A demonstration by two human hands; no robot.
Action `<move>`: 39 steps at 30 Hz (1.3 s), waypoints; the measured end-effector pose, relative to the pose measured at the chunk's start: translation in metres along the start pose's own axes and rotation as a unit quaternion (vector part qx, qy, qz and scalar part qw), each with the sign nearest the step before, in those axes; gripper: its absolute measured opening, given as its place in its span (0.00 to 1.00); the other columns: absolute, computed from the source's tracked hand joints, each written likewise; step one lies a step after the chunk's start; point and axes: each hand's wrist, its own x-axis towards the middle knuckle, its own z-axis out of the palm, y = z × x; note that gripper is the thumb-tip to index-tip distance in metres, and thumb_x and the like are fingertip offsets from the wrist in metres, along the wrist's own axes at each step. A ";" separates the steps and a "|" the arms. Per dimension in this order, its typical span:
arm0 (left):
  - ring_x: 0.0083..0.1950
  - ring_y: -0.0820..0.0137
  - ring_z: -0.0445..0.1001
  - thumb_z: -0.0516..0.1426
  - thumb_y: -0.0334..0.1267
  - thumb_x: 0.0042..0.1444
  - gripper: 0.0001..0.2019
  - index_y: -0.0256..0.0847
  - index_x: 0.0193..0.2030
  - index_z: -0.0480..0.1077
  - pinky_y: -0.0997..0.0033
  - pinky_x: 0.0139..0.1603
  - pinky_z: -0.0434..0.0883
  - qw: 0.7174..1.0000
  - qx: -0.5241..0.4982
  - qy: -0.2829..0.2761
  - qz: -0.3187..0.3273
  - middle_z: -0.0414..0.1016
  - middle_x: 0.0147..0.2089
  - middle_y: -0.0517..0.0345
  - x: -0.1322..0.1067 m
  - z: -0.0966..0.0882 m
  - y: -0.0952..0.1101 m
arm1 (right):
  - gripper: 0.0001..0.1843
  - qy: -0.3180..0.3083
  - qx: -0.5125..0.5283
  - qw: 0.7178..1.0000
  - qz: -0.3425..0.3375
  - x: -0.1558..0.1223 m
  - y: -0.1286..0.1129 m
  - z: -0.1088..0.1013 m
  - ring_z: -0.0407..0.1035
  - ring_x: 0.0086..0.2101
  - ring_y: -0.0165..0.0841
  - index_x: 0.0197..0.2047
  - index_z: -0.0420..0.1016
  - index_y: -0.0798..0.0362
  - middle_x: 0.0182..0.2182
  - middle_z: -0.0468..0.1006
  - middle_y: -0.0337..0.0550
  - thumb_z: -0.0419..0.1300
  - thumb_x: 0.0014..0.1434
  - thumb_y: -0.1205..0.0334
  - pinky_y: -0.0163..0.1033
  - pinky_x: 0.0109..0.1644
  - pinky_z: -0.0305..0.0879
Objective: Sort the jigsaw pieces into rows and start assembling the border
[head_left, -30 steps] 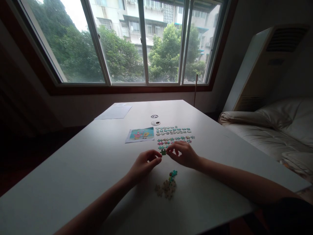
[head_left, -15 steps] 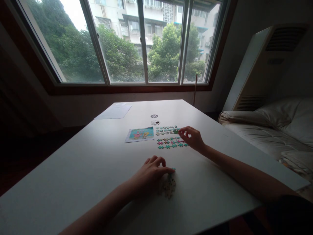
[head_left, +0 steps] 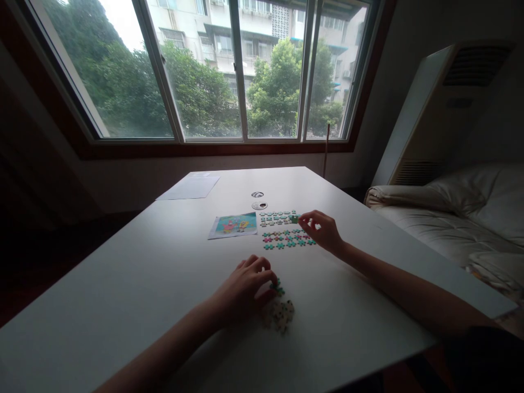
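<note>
My right hand [head_left: 321, 230] pinches a green jigsaw puzzle piece [head_left: 293, 219] by the right end of the laid-out rows. Those rows of jigsaw pieces [head_left: 280, 246], mostly teal with some pink, lie face up. My left hand [head_left: 245, 286] is nearer to me, thumb and forefinger curled round teal puzzle pieces [head_left: 278, 287]; how many it grips is unclear. Just beside it lies a heap of puzzle pieces [head_left: 282, 316], mostly pale backs showing, partly hidden by the hand. A colourful cartoon picture sheet [head_left: 234, 226] lies left of the rows.
Two small round discs [head_left: 259, 206] lie beyond the rows on the white table [head_left: 135, 273]. White paper [head_left: 190, 186] is at the far left corner. A pale sofa [head_left: 442, 213] stands to the right, a window [head_left: 204, 82] ahead.
My left hand has drawn back slightly left, and its thumb has bent in from its outstretched position. Teal pieces now show at its fingertips. My right hand stays almost still.
</note>
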 end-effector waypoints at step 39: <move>0.41 0.64 0.68 0.50 0.31 0.54 0.12 0.45 0.36 0.74 0.69 0.37 0.64 0.980 0.018 0.015 -0.196 0.72 0.37 0.55 -0.004 -0.015 -0.027 | 0.09 -0.249 -0.199 0.928 0.193 0.059 0.117 0.025 0.70 0.30 0.30 0.32 0.77 0.52 0.30 0.78 0.41 0.59 0.49 0.58 0.31 0.31 0.60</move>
